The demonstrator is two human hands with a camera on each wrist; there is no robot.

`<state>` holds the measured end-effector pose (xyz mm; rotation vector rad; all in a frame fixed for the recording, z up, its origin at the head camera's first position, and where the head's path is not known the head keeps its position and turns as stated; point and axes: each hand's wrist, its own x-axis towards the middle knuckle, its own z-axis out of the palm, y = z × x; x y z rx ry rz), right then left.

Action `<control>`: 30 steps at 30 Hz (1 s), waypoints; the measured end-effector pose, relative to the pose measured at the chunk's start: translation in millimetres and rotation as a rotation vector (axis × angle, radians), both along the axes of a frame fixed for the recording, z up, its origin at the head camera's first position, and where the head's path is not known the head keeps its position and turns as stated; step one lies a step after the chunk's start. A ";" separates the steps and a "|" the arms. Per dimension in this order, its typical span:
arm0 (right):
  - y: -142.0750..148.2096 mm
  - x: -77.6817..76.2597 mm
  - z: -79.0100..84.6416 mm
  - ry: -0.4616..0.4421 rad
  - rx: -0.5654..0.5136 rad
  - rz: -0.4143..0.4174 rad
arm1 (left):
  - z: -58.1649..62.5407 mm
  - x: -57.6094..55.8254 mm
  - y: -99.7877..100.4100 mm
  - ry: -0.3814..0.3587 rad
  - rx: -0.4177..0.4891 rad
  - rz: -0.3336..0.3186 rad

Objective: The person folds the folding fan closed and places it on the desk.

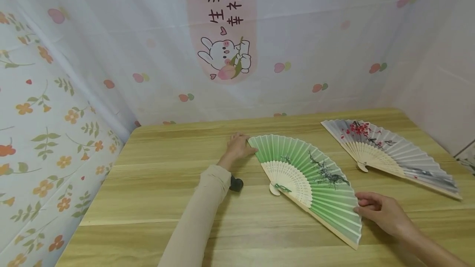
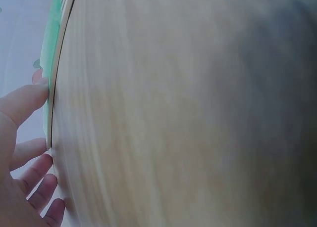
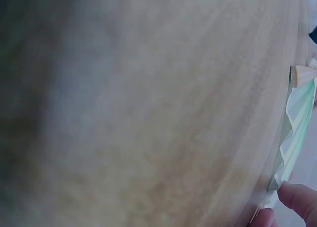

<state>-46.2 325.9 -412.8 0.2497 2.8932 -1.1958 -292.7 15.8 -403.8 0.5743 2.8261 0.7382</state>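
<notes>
A green folding fan [image 1: 335,197] lies spread open on the wooden table, its pale slatted ribs [image 1: 285,176] toward the near left and a dark branch printed across the leaf. At its upper left corner, my left hand [image 1: 237,146] pinches the end stick, thumb on the green leaf and index finger at the tip. The other left fingers [image 2: 43,190] reach past the corner, spread apart. On the right, my right hand [image 1: 387,213] pinches the pleated outer rim between thumb and fingers. The right wrist view shows the thumb [image 3: 299,200] against the scalloped edge.
A second spread fan [image 1: 404,155], grey-white with red blossoms, lies at the right of the table [image 1: 156,201]. Beside my left cuff is a small black object [image 1: 236,183]. A printed curtain [image 1: 304,44] hangs behind the table, and a floral one [image 1: 48,135] at the left.
</notes>
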 end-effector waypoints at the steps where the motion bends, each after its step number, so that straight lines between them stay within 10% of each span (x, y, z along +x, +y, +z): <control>1: -0.4 0.0 -0.2 0.004 -0.001 -0.001 | -0.4 -0.2 -0.8 -0.003 0.003 0.001; 30: -3.7 -4.1 9.9 -0.086 0.014 0.004 | 3.6 2.3 -19.2 0.029 -0.049 0.051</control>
